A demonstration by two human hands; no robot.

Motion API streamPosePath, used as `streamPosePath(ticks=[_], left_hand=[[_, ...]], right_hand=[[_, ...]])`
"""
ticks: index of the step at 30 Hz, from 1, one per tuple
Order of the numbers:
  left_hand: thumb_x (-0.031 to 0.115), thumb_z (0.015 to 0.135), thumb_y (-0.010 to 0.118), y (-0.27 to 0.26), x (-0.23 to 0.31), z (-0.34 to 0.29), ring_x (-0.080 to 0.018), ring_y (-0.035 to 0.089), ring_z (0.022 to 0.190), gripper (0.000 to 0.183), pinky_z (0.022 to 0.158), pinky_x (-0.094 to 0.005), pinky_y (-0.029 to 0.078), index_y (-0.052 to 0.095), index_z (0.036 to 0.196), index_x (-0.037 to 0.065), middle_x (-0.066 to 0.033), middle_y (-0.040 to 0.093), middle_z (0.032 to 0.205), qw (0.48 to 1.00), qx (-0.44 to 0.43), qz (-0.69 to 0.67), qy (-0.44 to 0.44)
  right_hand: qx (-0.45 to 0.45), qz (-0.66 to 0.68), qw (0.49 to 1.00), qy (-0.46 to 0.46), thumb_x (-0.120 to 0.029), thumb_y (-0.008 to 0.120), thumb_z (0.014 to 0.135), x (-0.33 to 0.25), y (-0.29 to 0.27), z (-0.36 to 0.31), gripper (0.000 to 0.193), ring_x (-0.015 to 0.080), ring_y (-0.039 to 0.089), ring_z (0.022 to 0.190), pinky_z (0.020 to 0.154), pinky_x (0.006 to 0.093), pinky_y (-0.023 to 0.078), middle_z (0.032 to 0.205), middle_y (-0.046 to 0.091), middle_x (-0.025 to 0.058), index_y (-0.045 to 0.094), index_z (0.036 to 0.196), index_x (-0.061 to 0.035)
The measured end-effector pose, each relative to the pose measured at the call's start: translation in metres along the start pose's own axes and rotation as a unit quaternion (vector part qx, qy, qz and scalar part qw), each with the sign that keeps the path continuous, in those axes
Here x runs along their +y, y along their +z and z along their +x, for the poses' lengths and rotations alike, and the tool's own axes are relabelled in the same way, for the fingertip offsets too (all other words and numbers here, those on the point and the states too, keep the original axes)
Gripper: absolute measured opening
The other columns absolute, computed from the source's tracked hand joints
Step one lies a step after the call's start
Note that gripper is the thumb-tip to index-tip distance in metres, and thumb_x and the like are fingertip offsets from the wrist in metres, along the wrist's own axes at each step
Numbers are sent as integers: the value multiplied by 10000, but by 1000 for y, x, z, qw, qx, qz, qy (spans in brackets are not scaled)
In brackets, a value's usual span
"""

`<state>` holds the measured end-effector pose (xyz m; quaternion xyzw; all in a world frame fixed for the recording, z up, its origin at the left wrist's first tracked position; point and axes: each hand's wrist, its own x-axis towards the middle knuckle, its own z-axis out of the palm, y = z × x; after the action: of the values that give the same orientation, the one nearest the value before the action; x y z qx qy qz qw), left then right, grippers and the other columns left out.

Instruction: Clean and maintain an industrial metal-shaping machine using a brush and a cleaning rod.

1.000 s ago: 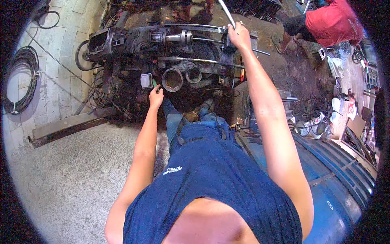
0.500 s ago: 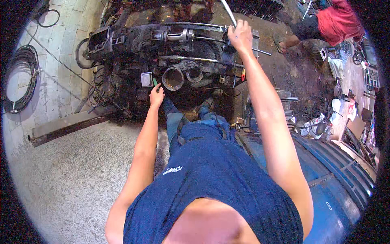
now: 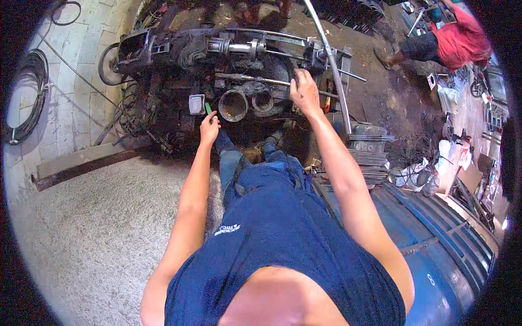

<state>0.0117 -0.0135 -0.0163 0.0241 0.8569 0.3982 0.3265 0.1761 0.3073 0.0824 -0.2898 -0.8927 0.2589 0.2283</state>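
A dark, greasy machine [image 3: 185, 54] with a shiny metal shaft [image 3: 236, 48] stands in front of me. My left hand [image 3: 210, 130] is closed at its near side, around the lower end of a small green handle [image 3: 208, 108]. Just left of that handle is a whitish rectangular box [image 3: 196, 104]. My right hand [image 3: 304, 95] hovers over the machine's right end with its fingers apart, beside a lengthwise metal bar [image 3: 253, 79]. A long pale metal tube [image 3: 333, 62] slants past it on the right, apart from the fingers. Two round metal rings [image 3: 232, 105] sit below the bar.
A stack of metal strips [image 3: 370, 157] lies right of my legs, beside a blue ribbed panel [image 3: 429, 239]. A coiled black hose [image 3: 32, 98] is at far left. Someone in a red shirt [image 3: 462, 38] bends at upper right. Litter and scrap [image 3: 424, 174] lie below them.
My right hand has let go of the long tube and moved down and left toward the bar. The tube's near end now reaches down by the metal strips. My left hand stays at the green handle.
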Motion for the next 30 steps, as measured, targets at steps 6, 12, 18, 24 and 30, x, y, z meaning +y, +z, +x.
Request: streamPosePath(ticks=[6,12,18,24,30], left_hand=[[202,941,517,-1,-17,8,-145,656,706,333,703,-302,529,609,1239,86,-103,683,884,999,9,-15,30],[199,942,515,2,-7,6,-143,652,704,332,695,-298,534,609,1238,82,-99,678,877,1000,3,4,26],[194,943,512,2,-2,1,-145,649,714,334,686,-296,537,605,1239,69,-99,669,871,1000,5,-1,31],[212,954,502,2,3,1,-161,652,729,357,681,-312,540,577,1264,51,-113,665,868,1000,5,12,25],[243,969,485,0,6,-8,-178,660,716,434,661,-318,537,479,1332,6,-130,671,865,997,71,-19,20]], right_hand=[[87,-46,995,-12,-109,578,806,-5,-6,5,408,391,500,1127,987,453,405,1198,515,231,523,1180,47],[89,-89,989,73,-168,592,812,5,-13,22,560,414,399,1222,1068,468,309,1272,416,262,427,1296,61],[53,-183,981,46,-215,595,809,16,-3,18,706,440,309,1284,1093,497,265,1330,314,283,305,1374,94],[67,-214,972,65,-215,572,821,-5,-13,23,584,412,428,1213,1030,488,352,1297,417,248,413,1326,33],[109,-60,991,-40,-230,578,849,-38,-70,84,375,375,593,953,838,442,487,1043,594,201,582,1138,7]])
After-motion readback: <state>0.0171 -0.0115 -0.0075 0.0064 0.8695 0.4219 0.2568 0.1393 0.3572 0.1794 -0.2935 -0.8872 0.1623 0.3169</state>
